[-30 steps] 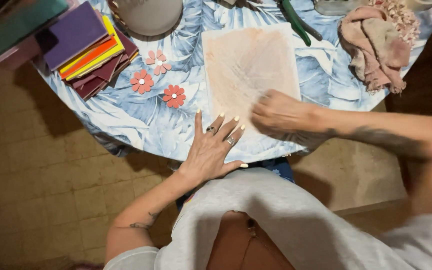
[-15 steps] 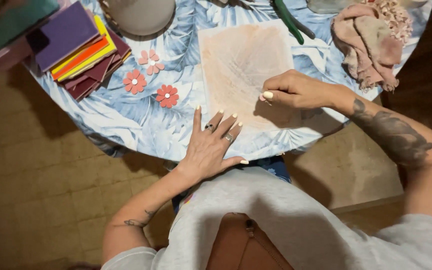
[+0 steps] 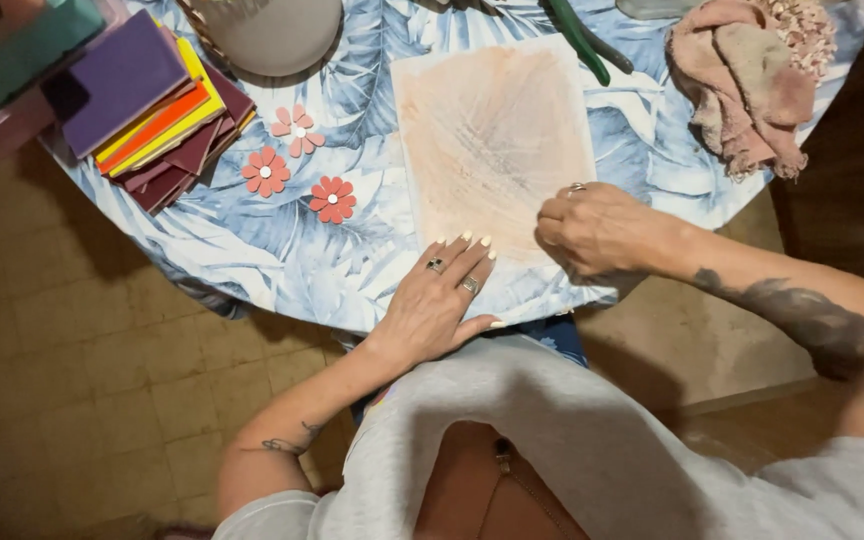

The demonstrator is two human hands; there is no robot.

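A pale sheet (image 3: 492,130) stained orange-brown lies flat on a round table with a blue leaf-print cloth (image 3: 342,260). My left hand (image 3: 437,300) rests flat on the cloth at the table's near edge, fingers spread, fingertips touching the sheet's near left corner. My right hand (image 3: 592,230) is curled at the sheet's near right corner, fingers bent inward against the sheet's edge; whether it pinches the sheet or a small thing is hidden.
Three small red and pink flower cutouts (image 3: 297,165) lie left of the sheet. A stack of coloured sheets (image 3: 152,105) sits far left, a round grey object (image 3: 267,30) behind, a green-handled tool (image 3: 577,40) and a pink rag (image 3: 747,80) at the right.
My right hand slid along the sheet's near edge to the right corner. My left hand stayed flat in place. The view shifted slightly.
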